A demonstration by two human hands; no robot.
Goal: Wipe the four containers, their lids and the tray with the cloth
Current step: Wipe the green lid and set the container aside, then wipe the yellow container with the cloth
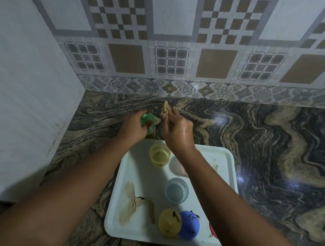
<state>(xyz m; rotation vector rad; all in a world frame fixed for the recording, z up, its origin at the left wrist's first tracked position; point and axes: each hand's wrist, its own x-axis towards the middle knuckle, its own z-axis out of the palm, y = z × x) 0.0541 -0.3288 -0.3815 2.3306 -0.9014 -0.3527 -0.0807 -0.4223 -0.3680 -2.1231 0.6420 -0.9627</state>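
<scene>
We wipe the green container above the tabletop, behind the tray.

Our left hand (135, 127) has its fingers closed around the small green translucent plastic container (147, 121), and our right hand (177, 130) pinches the beige cloth (165, 108) just beside it, over the dark marbled stone tabletop (274, 154). We judge that this is the wiping of one container, with most of the task not yet done. On the white rectangular plastic tray (228, 159) stand the yellow open container (160, 155) and the pale blue open container (176, 190); a pinkish container (177, 165) is partly hidden by our right arm. Near the front edge lie the yellow round lid (169, 222) and the blue round lid (189, 225), touching, both with dark marks, and a red lid (213, 230) mostly hidden. Brown smears (129, 201) stay on the tray. Next, we think the green container should be put down and another one picked up.
</scene>
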